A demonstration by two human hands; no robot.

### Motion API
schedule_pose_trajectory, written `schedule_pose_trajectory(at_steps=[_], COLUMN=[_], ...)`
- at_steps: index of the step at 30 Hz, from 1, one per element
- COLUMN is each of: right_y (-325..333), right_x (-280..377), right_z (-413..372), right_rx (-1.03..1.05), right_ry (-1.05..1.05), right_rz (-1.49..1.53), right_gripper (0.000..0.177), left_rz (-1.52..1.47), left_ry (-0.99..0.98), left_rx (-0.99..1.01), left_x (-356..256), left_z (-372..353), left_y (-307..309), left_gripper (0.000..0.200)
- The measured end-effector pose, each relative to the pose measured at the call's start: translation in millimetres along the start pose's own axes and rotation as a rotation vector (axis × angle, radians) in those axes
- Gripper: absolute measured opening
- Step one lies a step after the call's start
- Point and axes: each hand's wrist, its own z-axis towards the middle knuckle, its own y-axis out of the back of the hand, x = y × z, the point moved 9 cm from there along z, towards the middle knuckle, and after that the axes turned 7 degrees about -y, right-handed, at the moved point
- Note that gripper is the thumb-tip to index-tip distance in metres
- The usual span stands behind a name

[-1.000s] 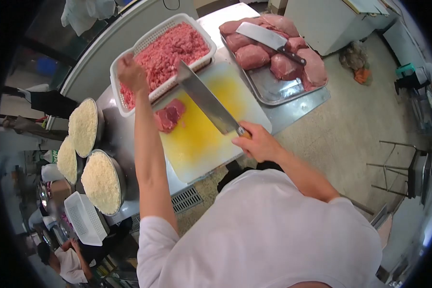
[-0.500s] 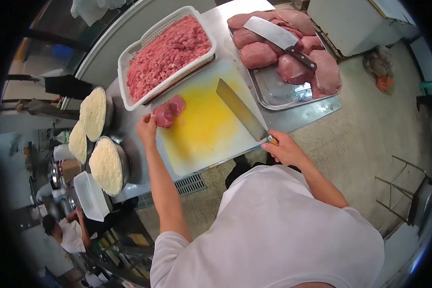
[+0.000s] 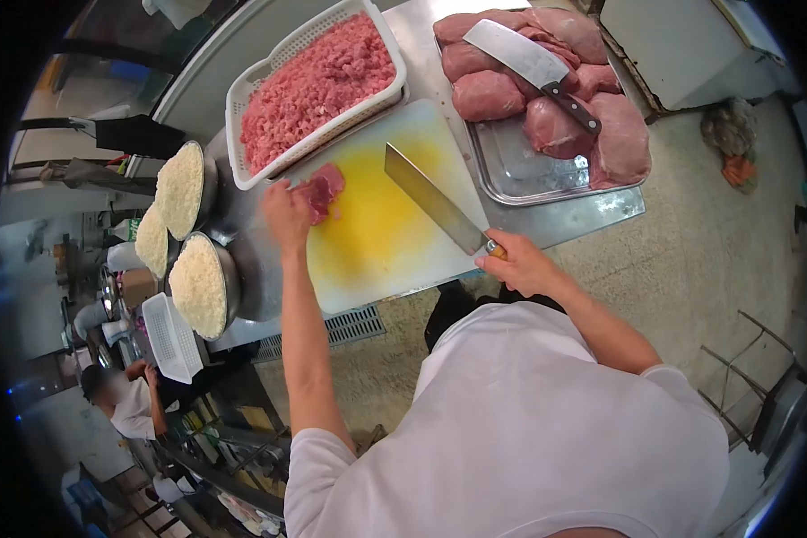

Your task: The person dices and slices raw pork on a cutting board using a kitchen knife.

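Note:
My right hand (image 3: 522,264) is wrapped round the wooden handle of a cleaver (image 3: 432,199). The blade slants up and left over the cutting board (image 3: 421,260), whose middle is stained yellow. At the board's left edge, my left hand (image 3: 287,215) has its fingers closed on the near side of a small piece of raw meat (image 3: 326,186). Part of that meat is hidden behind the fingers. Just beyond it stands a white plastic basket (image 3: 233,134) heaped with diced raw meat (image 3: 323,85).
A metal tray (image 3: 520,193) at the right holds large raw meat pieces (image 3: 489,96), with a second cleaver (image 3: 520,56) lying on top. Bowls of pale crumbs (image 3: 199,287) line the left side, near an empty-looking white basket (image 3: 172,336). A person (image 3: 134,403) stands at the lower left.
My left hand has turned further over the piece of meat, fingers now covering its near edge. The cleaver has shifted slightly left over the board with my right hand. The whole view has tilted a little.

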Motion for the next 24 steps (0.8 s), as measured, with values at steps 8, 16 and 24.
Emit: schedule_pose_trajectory(at_steps=[8,16,24], right_y=[-9.7,-18.0,-28.0], right_x=[12.9,18.6,23.3], right_z=[1.9,3.0,4.1], right_rx=[-0.091,-0.17,-0.241], right_ry=[0.127,0.113,0.158], right_rz=[-0.165,-0.171,-0.262], right_gripper=[0.032,0.033,0.036], left_rz=[0.474,0.464,0.532], left_ry=[-0.163,-0.104,-0.096], left_rx=[0.612,0.646,0.615], left_x=[-65.6,-84.4,-83.8], left_z=[15.6,45.1,45.7], left_y=[-57.2,-88.6,-116.8], left_gripper=[0.052,0.051,0.035])
